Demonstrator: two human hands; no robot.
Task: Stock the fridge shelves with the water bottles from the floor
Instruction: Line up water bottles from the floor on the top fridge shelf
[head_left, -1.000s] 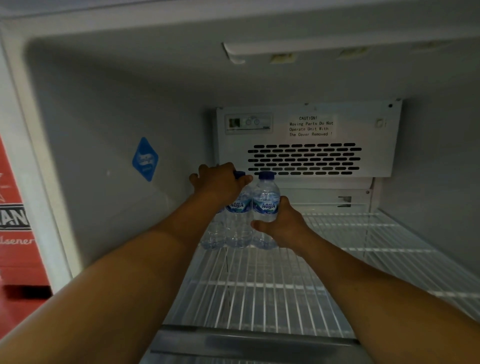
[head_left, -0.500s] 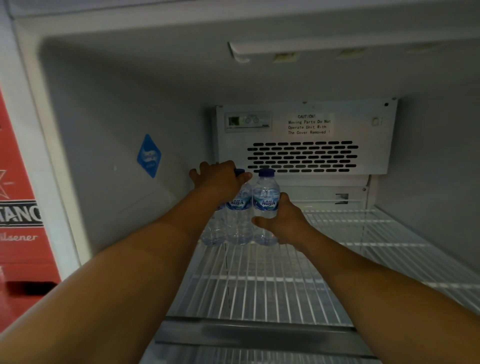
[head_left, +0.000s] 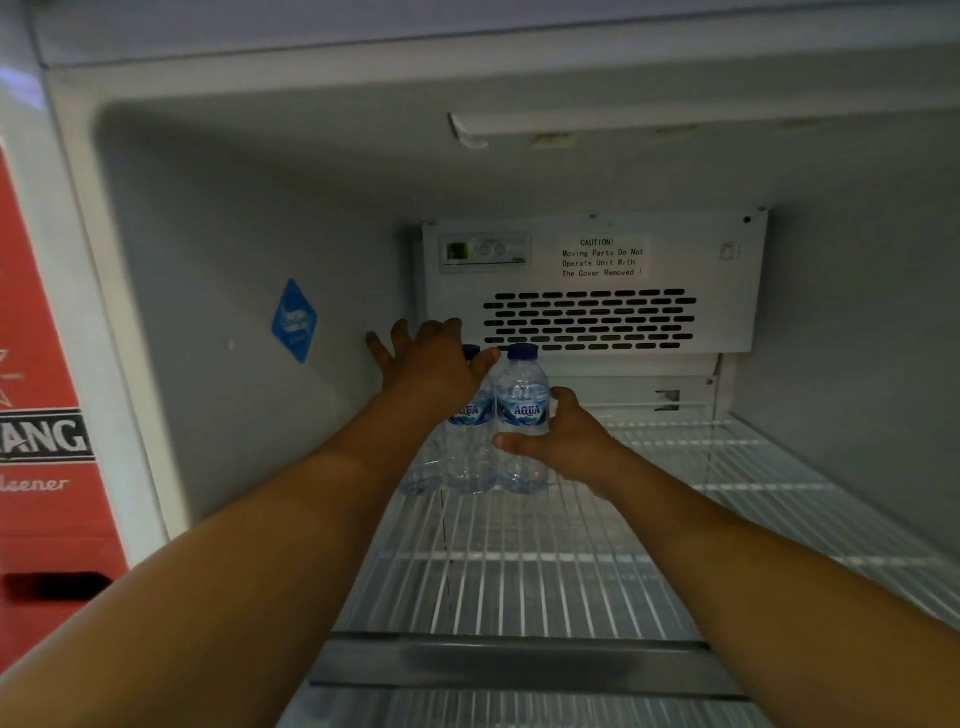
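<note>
Standing upright on the wire shelf (head_left: 519, 561), 3 water bottles (head_left: 470, 452) form a touching row at the rear, under and between the hands. Left hand (head_left: 434, 364): released, fingers spread flat above the 2 bottles on its side; contact with the caps appears likely but is hidden. Right hand (head_left: 569, 441): grasping the end bottle (head_left: 522, 410), thumb across the front, fingers behind. A vent panel (head_left: 592, 322) sits just beyond both hands. A blue sticker (head_left: 294, 319) is on the wall outboard of the left hand.
</note>
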